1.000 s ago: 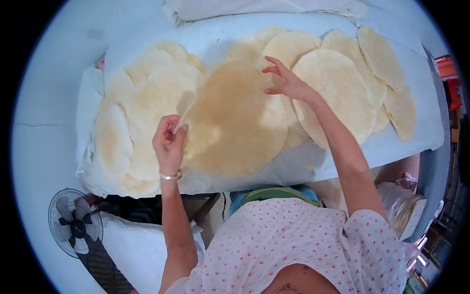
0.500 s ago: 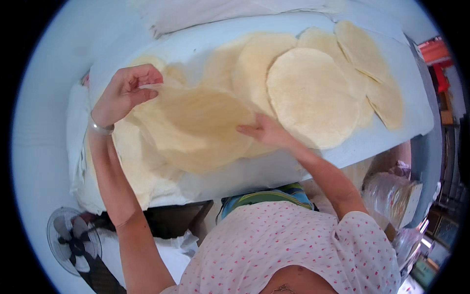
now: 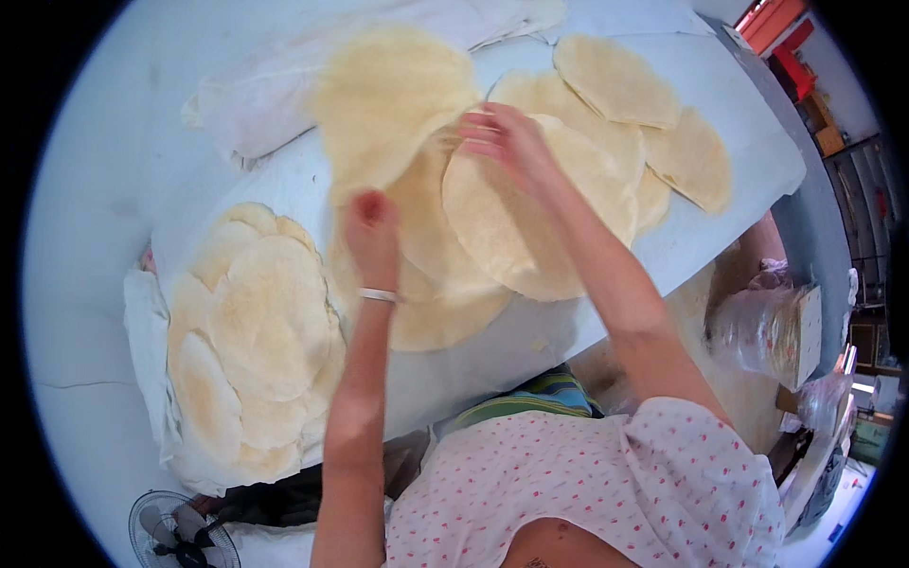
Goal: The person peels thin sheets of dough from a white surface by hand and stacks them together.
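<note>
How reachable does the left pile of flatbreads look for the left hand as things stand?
Probably yes: nothing upright shows between the left hand and the left pile, though that hand seems to hold the raised flatbread, so it may need to let go first.

A pale wall (image 3: 80, 284) flanks the white-covered table (image 3: 743, 133).

Thin round flatbreads (image 3: 270, 317) lie overlapping on the white-covered table (image 3: 734, 104).
</note>
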`<state>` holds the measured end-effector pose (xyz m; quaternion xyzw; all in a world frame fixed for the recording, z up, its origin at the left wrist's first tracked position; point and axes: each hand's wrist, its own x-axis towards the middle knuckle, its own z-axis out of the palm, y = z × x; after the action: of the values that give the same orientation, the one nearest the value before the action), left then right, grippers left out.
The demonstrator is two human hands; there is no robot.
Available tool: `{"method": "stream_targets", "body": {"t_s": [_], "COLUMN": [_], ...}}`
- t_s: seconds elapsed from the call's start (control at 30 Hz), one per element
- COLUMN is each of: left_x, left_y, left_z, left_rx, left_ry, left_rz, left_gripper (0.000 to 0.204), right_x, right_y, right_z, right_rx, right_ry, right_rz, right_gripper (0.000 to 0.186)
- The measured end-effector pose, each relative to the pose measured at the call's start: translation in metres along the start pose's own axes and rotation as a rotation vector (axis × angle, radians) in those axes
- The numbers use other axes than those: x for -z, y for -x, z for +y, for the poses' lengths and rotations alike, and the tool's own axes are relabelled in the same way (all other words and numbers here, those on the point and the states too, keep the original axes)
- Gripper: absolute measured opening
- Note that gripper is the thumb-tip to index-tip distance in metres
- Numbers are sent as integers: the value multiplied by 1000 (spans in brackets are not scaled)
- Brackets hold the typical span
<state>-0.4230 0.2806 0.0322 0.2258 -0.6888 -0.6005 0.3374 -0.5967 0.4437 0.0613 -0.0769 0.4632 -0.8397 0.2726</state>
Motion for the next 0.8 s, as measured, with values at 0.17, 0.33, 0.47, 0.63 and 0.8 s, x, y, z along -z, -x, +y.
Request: {"method": "stream_targets", "body": {"t_s": [0.17, 0.33, 0.47, 0.63, 0.8], "left_x": [-48, -72, -112, -128, 0], "left_y": [56, 37, 26, 33, 13], "left_z": [-71, -57, -38, 100, 153], "left_rx": [676, 881, 442, 29, 216], "left_ry": [99, 179, -90, 23, 307], "left_rz": [-125, -175, -400, -361, -367], "left_gripper": [21, 19, 18, 14, 11], "right_x": [96, 82, 53, 36, 16], "right_y": [117, 235, 260, 249, 222], "right_z": [-15, 24, 49, 46, 57], "right_rx": [-136, -697, -697, -522, -364], "right_ry": [276, 270, -73, -116, -248], "right_rz": [174, -207, -210, -263, -397], "right_gripper": [23, 33, 56, 66, 62]}}
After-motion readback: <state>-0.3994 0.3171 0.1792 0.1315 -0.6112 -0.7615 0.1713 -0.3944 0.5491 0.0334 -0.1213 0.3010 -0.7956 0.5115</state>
